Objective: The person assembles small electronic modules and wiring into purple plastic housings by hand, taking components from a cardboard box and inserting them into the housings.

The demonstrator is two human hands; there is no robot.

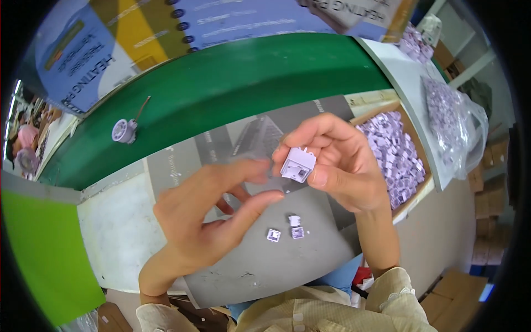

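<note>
A small, boxy white plastic housing [298,165] with a square opening is pinched between the thumb and fingers of my right hand [343,160]. My left hand [204,210] is just left of it, thumb and forefinger spread apart, with nothing visible between them. Its fingertips are slightly smeared by motion. Below the hands, on the grey mat [232,271], lie a loose square white part [274,235] and two more small white parts [296,227] touching each other.
A cardboard box [406,207] heaped with similar white parts stands at the right. Beyond the mat runs a green belt [249,66] bearing a round white piece with a wire [125,131]. Printed cartons [238,22] line its far side. A plastic bag of parts [448,122] lies far right.
</note>
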